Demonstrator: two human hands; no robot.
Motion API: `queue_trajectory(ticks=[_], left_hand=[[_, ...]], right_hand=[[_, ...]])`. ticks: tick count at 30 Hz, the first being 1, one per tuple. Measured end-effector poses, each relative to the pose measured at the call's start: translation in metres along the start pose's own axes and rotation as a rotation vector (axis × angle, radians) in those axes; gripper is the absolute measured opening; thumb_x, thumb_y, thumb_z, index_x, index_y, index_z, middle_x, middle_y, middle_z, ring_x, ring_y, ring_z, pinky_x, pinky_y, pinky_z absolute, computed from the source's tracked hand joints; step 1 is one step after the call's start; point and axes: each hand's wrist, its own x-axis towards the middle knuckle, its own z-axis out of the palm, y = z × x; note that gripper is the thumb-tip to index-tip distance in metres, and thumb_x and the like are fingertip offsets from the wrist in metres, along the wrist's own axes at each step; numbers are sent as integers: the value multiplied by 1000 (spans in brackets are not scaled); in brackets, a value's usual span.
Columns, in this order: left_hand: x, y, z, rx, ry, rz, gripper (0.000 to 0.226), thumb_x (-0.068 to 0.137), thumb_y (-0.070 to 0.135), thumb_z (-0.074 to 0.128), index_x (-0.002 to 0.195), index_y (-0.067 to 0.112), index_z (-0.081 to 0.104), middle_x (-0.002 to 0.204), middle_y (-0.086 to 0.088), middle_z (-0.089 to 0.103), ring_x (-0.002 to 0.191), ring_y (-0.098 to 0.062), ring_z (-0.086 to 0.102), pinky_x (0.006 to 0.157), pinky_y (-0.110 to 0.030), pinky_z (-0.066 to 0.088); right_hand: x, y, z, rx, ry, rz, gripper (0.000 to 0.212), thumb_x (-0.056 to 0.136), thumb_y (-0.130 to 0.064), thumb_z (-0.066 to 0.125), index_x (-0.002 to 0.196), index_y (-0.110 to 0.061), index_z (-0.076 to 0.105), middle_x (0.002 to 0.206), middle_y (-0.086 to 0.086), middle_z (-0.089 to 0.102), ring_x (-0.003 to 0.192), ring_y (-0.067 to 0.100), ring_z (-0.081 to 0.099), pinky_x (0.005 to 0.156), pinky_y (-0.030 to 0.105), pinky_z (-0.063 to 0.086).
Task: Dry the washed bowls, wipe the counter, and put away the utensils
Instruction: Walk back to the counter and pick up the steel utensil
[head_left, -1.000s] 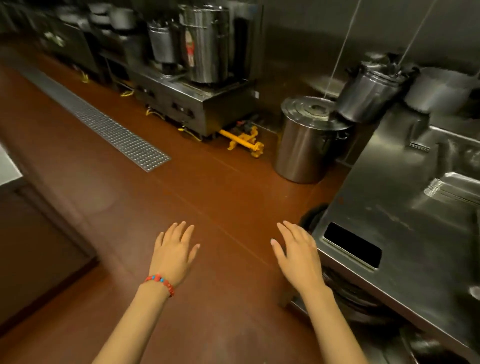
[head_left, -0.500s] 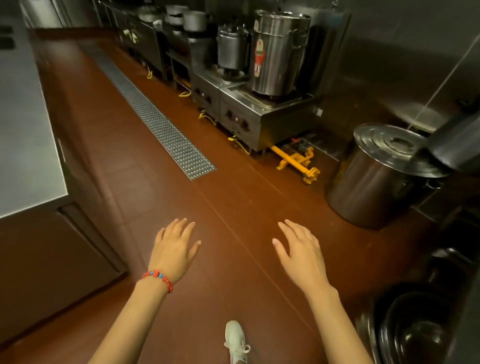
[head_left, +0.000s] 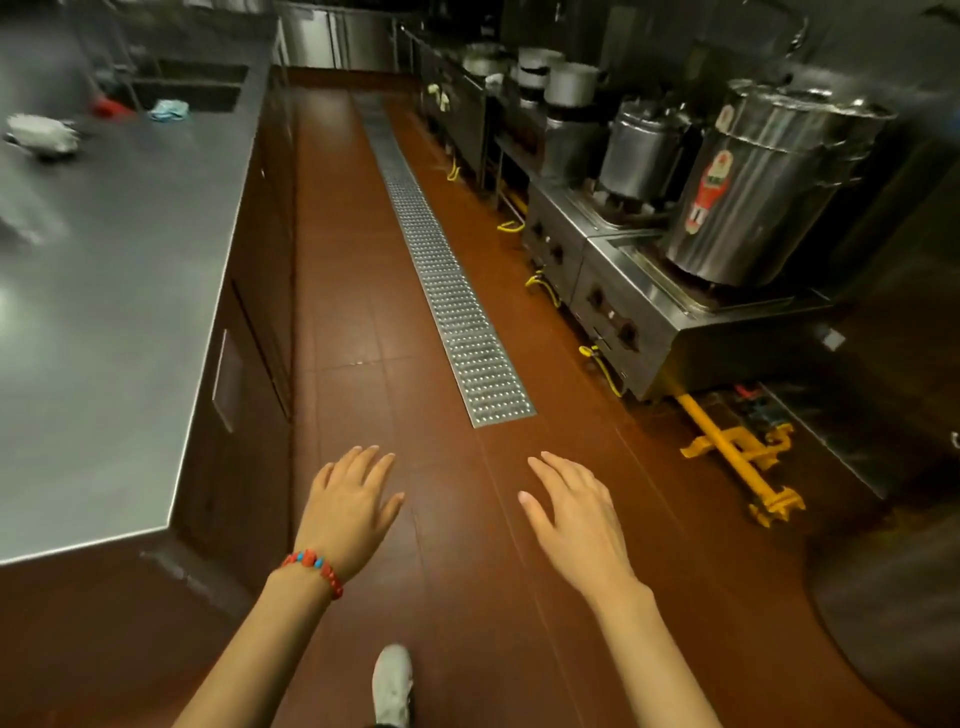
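My left hand (head_left: 349, 512), with a red bead bracelet at the wrist, and my right hand (head_left: 576, 514) are both held out palm down over the red-brown floor, fingers apart and holding nothing. A long steel counter (head_left: 114, 291) runs along the left. Far back on it lie a white crumpled cloth (head_left: 44, 134), a light blue cloth (head_left: 169, 109) and a red item (head_left: 110, 107), beside a dark sink (head_left: 197, 85). No bowls or utensils are clearly visible.
A metal drain grate (head_left: 447, 291) runs down the aisle floor. On the right stand low stoves (head_left: 639, 312) with large steel stockpots (head_left: 769, 182), yellow gas pipes (head_left: 737, 447) on the floor and a dark round lid (head_left: 893, 613) at the lower right. My white shoe (head_left: 392, 686) is below.
The view has swung left: the right steel table and lidded pot left the frame, and the left counter with cloths and the long aisle came in. Both hands kept their open pose.
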Motion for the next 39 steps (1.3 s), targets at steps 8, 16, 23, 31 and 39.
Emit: queue_trajectory(ticks=[8,16,23,31,39], left_hand=[[188,-106,-6,22,3,-94,54,94,43,37,142,19,29,151,-4,30,141,-20,21,113,-38,18],[357,-186,-20,21,28,-174,54,93,40,42,140,15,36,147,-9,36,139,-24,27,112,-42,22],[515,-246,-9,47,52,-271,53,94,40,38,142,16,32,149,-8,34,140,-23,24,112,-41,21],[679,-319,-33,45,87,-430,54,95,41,36,143,19,30,151,-5,29,142,-21,20,114,-40,17],[808,-437,-34,51,107,-574,55,95,43,35,144,20,27,153,-4,26,143,-20,17,114,-38,17]], right_hand=[[229,-37,33,22,-28,-81,46,95,-40,38,138,-24,36,145,-6,38,134,12,29,109,28,20],[427,-58,55,80,-74,-110,47,95,-41,38,139,-27,35,147,-8,35,136,10,27,112,30,19],[625,-65,88,82,-105,-229,47,95,-42,39,139,-26,36,147,-7,35,136,12,28,112,31,21],[848,-118,93,107,-124,-401,46,94,-40,41,138,-25,38,146,-6,37,135,12,29,111,30,21],[1028,-188,144,101,-174,-527,47,94,-39,43,137,-23,39,145,-4,39,135,13,31,110,31,25]])
